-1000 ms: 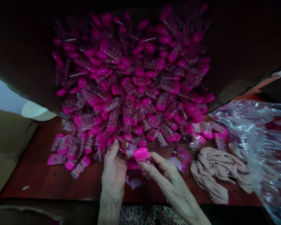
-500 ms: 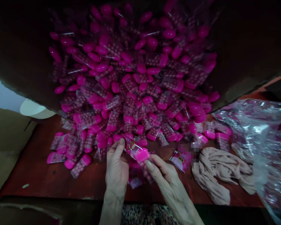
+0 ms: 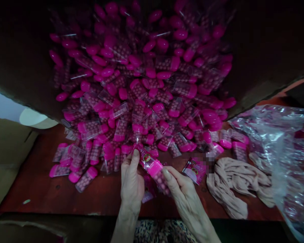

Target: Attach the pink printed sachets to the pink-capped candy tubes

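Note:
My left hand (image 3: 131,184) pinches the upper end of a printed pink sleeve (image 3: 146,158), thumb on top. The sleeve's lower end meets the pink cap of a clear container (image 3: 160,178) filled with small round balls; whether it goes around the cap is unclear. My right hand (image 3: 186,189) grips that container from the right between thumb and fingers, cap pointing up and left. Beneath them, partly hidden, more printed pink sleeves (image 3: 148,193) lie on the red-brown table (image 3: 91,200). Farther right is another stack of printed sleeves (image 3: 195,170).
A large heap of pink-capped containers (image 3: 139,87) spills from a dark box onto the table. A beige cloth (image 3: 230,185) and clear plastic sheeting (image 3: 291,158) lie to the right. On the left are a cardboard box (image 3: 8,148) and a whitish round object (image 3: 36,118).
Both hands have shifted slightly right with the sleeve and container. The container now shows more of its balls below the cap. The view has moved slightly.

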A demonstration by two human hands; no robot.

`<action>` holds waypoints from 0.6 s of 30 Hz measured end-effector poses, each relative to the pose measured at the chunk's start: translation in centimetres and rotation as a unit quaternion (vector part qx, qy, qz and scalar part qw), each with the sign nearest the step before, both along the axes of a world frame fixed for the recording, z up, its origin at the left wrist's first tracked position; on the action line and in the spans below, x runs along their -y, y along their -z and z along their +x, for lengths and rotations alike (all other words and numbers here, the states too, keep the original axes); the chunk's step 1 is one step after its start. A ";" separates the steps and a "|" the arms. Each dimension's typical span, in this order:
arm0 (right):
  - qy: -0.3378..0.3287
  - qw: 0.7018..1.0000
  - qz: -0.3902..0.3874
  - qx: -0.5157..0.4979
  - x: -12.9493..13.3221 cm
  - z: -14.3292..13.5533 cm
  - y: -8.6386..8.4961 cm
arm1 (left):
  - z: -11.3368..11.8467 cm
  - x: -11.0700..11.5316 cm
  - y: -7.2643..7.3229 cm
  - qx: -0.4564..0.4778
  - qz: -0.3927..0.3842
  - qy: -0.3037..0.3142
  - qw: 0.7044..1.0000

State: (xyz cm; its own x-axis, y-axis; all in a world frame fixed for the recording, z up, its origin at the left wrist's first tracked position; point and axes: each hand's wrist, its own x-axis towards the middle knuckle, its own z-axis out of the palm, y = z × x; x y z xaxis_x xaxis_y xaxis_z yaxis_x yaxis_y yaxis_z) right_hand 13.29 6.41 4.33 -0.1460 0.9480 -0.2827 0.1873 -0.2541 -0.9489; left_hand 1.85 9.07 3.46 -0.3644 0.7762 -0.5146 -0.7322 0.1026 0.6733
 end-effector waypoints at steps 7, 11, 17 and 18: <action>0.010 0.999 0.022 0.034 0.2 -0.3 0.9 | 0.6 0.7 -0.5 -0.026 0.020 0.048 0.998; 0.026 0.999 0.029 0.034 0.1 -0.3 0.8 | 1.0 0.8 -0.5 -0.029 0.027 0.080 0.996; 0.012 0.996 0.072 0.055 0.2 -0.3 1.0 | 1.0 0.6 0.3 0.014 0.012 0.094 0.995; 0.010 0.994 0.089 0.063 0.3 -0.3 1.1 | 1.0 0.5 0.4 0.015 0.012 0.090 0.996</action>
State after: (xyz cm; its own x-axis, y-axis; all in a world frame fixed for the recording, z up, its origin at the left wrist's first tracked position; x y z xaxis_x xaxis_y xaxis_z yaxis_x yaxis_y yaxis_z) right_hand 12.96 6.10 3.23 -0.1000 0.9870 -0.1255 0.3045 -0.0897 -0.9483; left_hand 2.90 8.53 3.08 -0.2028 0.8398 -0.5036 -0.7237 0.2180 0.6548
